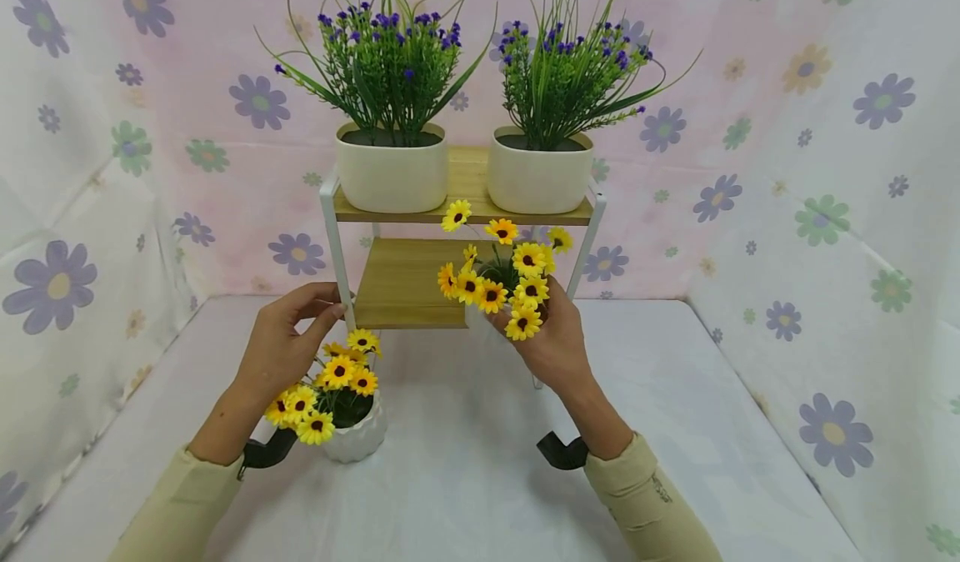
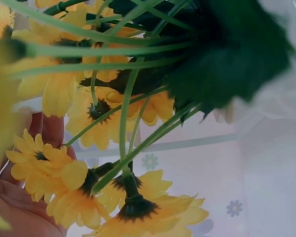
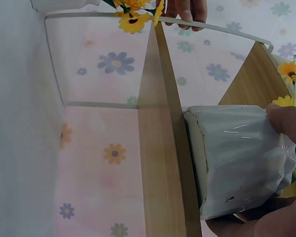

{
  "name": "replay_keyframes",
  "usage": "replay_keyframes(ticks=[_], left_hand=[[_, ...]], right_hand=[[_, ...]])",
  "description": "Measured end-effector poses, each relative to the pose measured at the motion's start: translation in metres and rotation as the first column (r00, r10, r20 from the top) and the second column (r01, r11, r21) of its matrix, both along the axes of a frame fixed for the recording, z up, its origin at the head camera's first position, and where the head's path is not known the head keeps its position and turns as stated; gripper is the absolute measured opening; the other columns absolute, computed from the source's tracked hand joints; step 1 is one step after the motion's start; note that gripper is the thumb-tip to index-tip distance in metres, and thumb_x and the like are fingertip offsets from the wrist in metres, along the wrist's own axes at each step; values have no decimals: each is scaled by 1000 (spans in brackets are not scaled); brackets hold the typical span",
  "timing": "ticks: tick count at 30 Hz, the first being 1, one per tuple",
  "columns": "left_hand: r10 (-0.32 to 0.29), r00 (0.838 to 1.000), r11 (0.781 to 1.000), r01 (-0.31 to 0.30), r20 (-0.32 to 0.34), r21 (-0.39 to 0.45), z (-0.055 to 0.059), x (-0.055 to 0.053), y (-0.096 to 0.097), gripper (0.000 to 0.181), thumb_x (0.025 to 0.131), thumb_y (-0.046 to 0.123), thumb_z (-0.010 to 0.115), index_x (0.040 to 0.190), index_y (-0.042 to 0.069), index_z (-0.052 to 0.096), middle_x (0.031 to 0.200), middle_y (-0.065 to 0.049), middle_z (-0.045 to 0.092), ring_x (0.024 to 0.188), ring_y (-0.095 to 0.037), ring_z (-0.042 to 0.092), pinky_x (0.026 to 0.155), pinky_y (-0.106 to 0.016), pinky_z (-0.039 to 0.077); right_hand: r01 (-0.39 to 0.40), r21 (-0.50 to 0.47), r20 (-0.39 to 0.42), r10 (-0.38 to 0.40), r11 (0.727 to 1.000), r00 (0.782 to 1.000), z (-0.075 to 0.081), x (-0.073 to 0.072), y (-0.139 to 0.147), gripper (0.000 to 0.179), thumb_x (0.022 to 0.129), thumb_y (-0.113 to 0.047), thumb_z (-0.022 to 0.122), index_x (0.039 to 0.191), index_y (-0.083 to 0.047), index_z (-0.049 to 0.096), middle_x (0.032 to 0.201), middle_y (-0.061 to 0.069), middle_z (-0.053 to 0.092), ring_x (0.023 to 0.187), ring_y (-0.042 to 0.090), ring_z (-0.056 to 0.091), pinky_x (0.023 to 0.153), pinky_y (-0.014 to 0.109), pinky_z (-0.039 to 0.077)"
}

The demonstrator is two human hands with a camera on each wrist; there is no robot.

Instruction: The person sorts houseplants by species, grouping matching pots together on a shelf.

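My right hand holds a white ribbed flowerpot of yellow artificial daisies at the right part of the rack's lower wooden shelf. In the right wrist view, the pot's base is at the shelf board's front edge; whether it bears on the wood I cannot tell. My left hand grips the rack's left white post between thumb and fingers. Just below that hand, a second white pot of yellow daisies stands on the table.
Two cream planters with purple flowers and long grass stand on the upper wooden shelf. A white cloth covers the table. Flower-printed curtains enclose the back and sides.
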State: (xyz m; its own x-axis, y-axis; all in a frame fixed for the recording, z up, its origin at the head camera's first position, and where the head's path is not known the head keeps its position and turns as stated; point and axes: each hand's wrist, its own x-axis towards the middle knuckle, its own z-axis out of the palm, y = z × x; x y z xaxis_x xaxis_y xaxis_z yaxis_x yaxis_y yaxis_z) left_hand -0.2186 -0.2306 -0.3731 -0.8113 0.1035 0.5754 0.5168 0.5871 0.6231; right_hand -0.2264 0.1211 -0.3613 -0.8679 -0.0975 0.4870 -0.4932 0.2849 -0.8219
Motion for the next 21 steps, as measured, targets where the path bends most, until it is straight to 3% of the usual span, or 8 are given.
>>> replay_keyframes(ticks=[7, 15, 21], left_hand=[[-10, 1000, 1000, 10, -6, 4, -1, 0, 0, 25, 106, 7, 66, 130, 6, 72, 118, -8, 77, 97, 11, 64, 89, -7, 47], [-3, 1000, 1000, 3, 1, -1, 0, 0, 0, 25, 106, 8, 65, 130, 6, 72, 119, -8, 77, 97, 12, 64, 90, -7, 46], [-13, 1000, 1000, 13, -5, 7, -1, 0, -1, 26, 105, 7, 66, 130, 10, 72, 119, -8, 77, 97, 10, 65, 91, -8, 46]], right_hand=[[86, 5, -115, -85, 996, 990, -8, -5, -5, 66, 96, -28, 82, 151, -14, 48, 140, 1, 62, 126, 17, 64, 105, 39, 56], [191, 67, -175, -177, 979, 968, -15, -7, -11, 58, 104, -28, 72, 152, -10, 44, 141, 7, 56, 128, 17, 58, 109, 38, 53], [243, 99, -289, -206, 965, 935, -16, -9, -11, 52, 106, -26, 67, 150, -8, 45, 140, 9, 57, 116, 18, 61, 92, 36, 58]])
